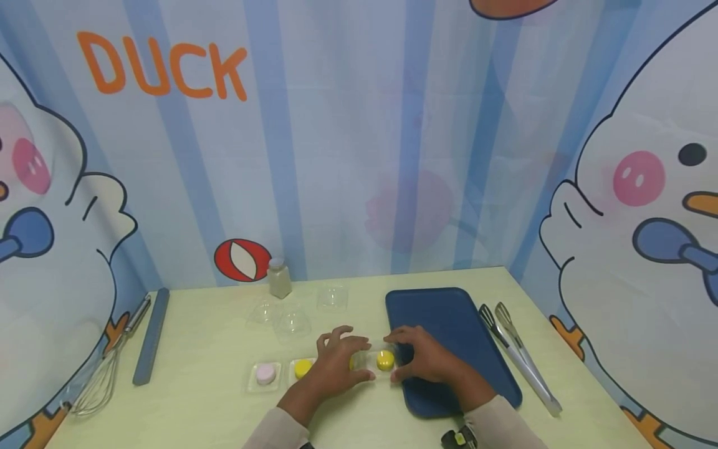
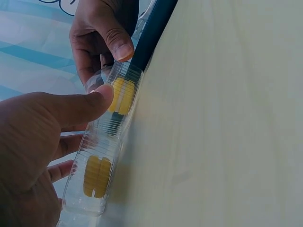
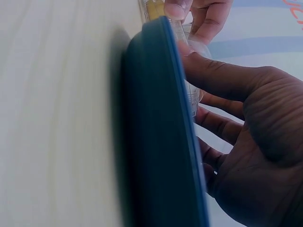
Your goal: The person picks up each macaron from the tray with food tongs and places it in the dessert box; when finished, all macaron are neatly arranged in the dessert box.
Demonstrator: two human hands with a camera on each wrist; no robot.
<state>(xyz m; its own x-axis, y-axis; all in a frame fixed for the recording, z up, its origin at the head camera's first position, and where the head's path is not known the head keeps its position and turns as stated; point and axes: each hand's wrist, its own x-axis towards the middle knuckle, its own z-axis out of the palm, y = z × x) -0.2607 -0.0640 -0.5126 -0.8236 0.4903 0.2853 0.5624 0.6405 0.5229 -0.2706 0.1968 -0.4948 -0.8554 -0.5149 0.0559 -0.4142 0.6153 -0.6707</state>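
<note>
A small clear plastic box [image 1: 373, 360] with a yellow macaron [image 1: 385, 360] inside lies at the left edge of a blue tray [image 1: 457, 324]. My left hand [image 1: 336, 365] holds its left side, thumb at the near edge and fingers at the far edge. On the other side, my right hand [image 1: 426, 357] grips the box's right end, above the tray. A clear dome-like piece shows behind the box in the left wrist view, partly hidden by fingers. Leftward stand more clear boxes with a yellow macaron [image 1: 303, 368] and a pink macaron [image 1: 265, 373]; my left hand partly covers another.
Clear plastic lids [image 1: 293, 322] and a small jar [image 1: 278, 279] stand farther back. Metal tongs [image 1: 524, 358] lie right of the tray. At the far left are a whisk [image 1: 109, 365] and a blue-grey bar [image 1: 151, 337]. A printed curtain [image 1: 348, 125] borders the table.
</note>
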